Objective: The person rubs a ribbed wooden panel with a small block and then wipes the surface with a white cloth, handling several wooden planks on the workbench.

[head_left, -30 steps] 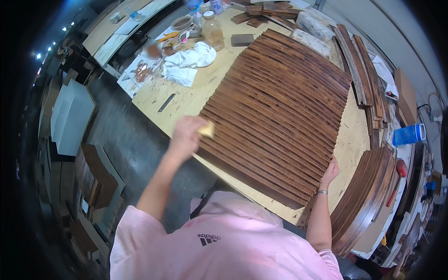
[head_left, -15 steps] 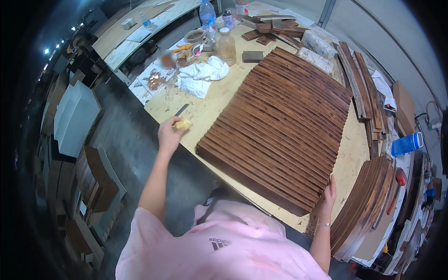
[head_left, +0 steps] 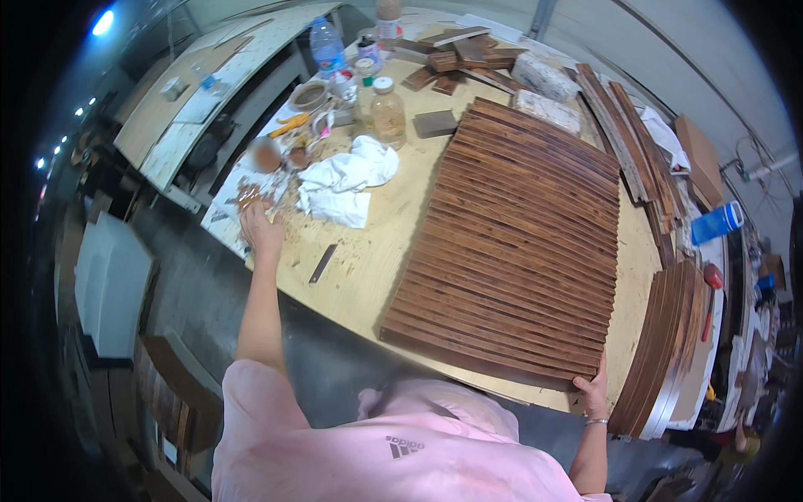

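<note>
Reaching far left, my left hand (head_left: 263,232) is closed at the edge of a wet brown smear (head_left: 248,194) on a white sheet. A scrap of pale yellow sponge (head_left: 270,215) shows by its fingers; the rest is hidden under them. My right hand (head_left: 593,393) grips the near right corner of a wide stack of dark brown stained wood strips (head_left: 510,243), thumb on the near side, other fingers partly hidden behind the edge. The strips lie side by side on the pale worktable (head_left: 355,293). A crumpled white cloth (head_left: 347,180) lies right of my left hand.
A small dark strip (head_left: 323,263) lies near the front edge. Behind the cloth stand a jar (head_left: 387,117), a bowl (head_left: 309,95) and a water bottle (head_left: 326,48). Wood offcuts (head_left: 468,54) are heaped at the back; more brown strips (head_left: 657,351) stand at the right.
My left hand has moved away and left with the sponge, from the table's front edge to the brown smear. My right hand stays at the stack's corner. The view has shifted.
</note>
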`<state>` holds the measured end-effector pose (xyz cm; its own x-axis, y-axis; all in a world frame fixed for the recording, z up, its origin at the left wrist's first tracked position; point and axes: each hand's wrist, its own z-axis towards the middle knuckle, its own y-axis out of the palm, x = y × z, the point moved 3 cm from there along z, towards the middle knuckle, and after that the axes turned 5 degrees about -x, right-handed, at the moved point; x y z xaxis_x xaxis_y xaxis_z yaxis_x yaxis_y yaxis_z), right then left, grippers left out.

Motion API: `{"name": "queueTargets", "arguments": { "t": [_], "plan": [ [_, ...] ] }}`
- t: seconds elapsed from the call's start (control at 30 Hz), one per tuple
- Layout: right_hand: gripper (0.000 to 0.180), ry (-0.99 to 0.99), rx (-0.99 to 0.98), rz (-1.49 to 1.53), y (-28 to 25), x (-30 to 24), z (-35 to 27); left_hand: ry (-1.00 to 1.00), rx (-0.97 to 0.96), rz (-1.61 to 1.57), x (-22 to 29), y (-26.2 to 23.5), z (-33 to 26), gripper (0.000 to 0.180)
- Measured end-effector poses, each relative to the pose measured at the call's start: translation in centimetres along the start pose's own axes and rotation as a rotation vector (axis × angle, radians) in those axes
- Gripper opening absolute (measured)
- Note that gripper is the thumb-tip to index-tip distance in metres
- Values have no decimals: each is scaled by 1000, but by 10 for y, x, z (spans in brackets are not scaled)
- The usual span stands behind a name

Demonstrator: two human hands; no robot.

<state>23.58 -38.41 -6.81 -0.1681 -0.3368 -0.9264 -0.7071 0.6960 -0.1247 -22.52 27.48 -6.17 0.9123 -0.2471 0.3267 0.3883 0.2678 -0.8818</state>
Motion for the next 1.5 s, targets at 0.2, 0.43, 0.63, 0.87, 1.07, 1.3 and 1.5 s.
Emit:
{"name": "queueTargets", "arguments": {
  "t": [0.2,0.43,0.63,0.87,1.07,1.3,1.5],
  "plan": [
    [119,20,54,-28,1,-10,-8,450,-205,-59,130,28,14,73],
    [96,-6,24,-145,-3,-7,4,364,-356,-432,97,97,47,42],
    [113,-77,85,-219,-5,1,-1,133,-1129,-1621,229,-58,-92,55],
    [130,-275,26,-448,-11,23,10,831,-787,-468,330,-34,-269,75],
    [95,-287,-16,-487,-4,38,11,1314,-733,-597,498,-19,-431,66],
    [122,-467,117,-598,-13,17,7,1059,-633,-555,367,-27,-366,39],
    [129,-529,120,-552,-10,15,10,1024,-482,-625,448,-42,-416,24]
  ]
}}
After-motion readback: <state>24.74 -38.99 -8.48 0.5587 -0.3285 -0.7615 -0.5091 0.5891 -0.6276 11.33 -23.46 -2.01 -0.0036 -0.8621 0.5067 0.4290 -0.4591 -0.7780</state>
